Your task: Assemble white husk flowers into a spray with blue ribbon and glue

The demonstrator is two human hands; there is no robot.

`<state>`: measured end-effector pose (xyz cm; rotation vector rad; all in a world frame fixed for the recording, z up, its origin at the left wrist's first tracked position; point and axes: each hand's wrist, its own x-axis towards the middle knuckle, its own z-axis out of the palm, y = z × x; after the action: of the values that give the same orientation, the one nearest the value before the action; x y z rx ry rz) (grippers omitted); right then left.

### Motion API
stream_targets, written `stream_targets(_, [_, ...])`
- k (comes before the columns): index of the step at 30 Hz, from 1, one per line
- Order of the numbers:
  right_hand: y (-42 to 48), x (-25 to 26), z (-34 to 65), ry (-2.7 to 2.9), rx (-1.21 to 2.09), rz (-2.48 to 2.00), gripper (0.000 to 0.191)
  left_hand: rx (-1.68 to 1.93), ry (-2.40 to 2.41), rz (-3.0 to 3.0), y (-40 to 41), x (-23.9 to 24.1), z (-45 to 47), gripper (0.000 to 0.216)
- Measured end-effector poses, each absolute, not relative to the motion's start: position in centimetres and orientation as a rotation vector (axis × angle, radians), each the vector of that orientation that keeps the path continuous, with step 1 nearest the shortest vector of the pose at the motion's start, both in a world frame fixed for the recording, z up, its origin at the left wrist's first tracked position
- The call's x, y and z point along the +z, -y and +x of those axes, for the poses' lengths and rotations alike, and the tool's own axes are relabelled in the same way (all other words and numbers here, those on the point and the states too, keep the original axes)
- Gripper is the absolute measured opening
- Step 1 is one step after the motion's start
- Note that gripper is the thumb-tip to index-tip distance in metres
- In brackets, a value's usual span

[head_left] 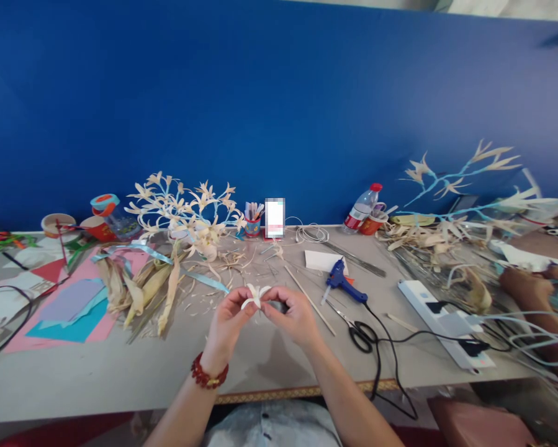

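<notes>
Both my hands meet above the middle of the grey table [120, 372]. My left hand [226, 323], with a red bead bracelet at the wrist, pinches a small cream husk flower [255, 294] with pointed petals. My right hand [292, 313] is closed on the same flower from the right, fingers curled around its base. Whatever else sits under the right fingers is hidden.
A blue glue gun [341, 279] and black scissors [360, 335] lie to the right, with a white power strip [439, 320] and cables. Dried corn husks [143, 288], coloured paper [71, 307], a finished flower branch [180, 208] and a water bottle [362, 208] stand around. Another person's hand [523, 285] works at far right.
</notes>
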<state>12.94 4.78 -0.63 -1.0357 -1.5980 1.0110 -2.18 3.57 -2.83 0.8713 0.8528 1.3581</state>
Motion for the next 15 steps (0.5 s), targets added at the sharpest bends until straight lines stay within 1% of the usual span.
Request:
stream_targets(6, [-4.9, -0.9, 13.0, 1.461, 1.277, -0.958, 0.023, 1.334, -0.77, 0.799, -3.6, -2.9, -2.2, 0.015])
stream_targets(15, [-5.3, -2.0, 13.2, 1.29, 1.619, -0.888, 0.032, 1.245, -0.694, 0.802, -3.7, -2.8, -2.5, 0.016])
